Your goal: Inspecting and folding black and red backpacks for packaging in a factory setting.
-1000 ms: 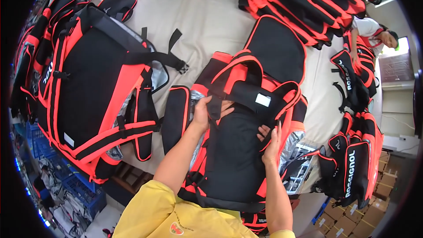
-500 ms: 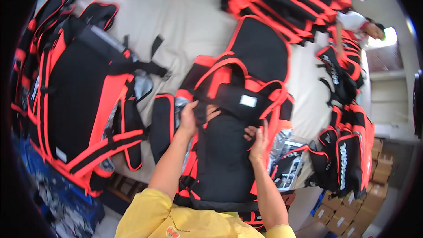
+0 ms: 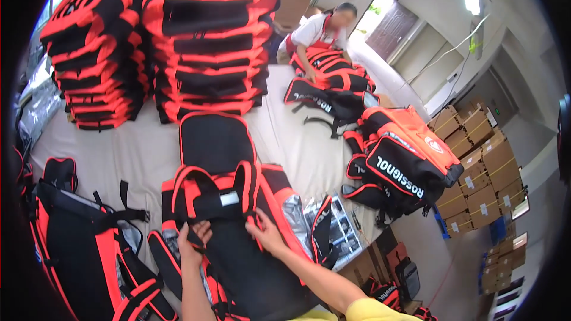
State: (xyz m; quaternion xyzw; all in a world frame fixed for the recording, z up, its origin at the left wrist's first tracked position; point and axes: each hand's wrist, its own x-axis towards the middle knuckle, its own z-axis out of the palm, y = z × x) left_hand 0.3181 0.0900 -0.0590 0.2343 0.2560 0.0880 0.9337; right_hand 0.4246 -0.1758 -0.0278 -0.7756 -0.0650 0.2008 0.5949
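Observation:
A black backpack with bright orange-red trim (image 3: pixel 238 261) lies in front of me, its padded lid (image 3: pixel 215 139) folded out away from me. Across its upper part runs a black band with a small white label (image 3: pixel 228 198). My left hand (image 3: pixel 194 241) is at the left side of the band, with fingers curled around a dark strap. On the right, my right hand (image 3: pixel 265 232) pinches the edge of an orange-trimmed shoulder strap (image 3: pixel 253 193). The fingertips of both hands are partly hidden by straps.
Tall stacks of similar bags (image 3: pixel 208 41) stand at the back. Another backpack (image 3: pixel 71 249) lies to my left, more bags (image 3: pixel 404 160) to my right. A person (image 3: pixel 315 35) works at the far side over a bag. Cardboard boxes (image 3: pixel 476 184) are piled at the right.
My view has swung up and to the right, bringing the stacks and the person into fuller view. Both hands remain at the backpack's straps; the right hand's fingers have closed on a strap.

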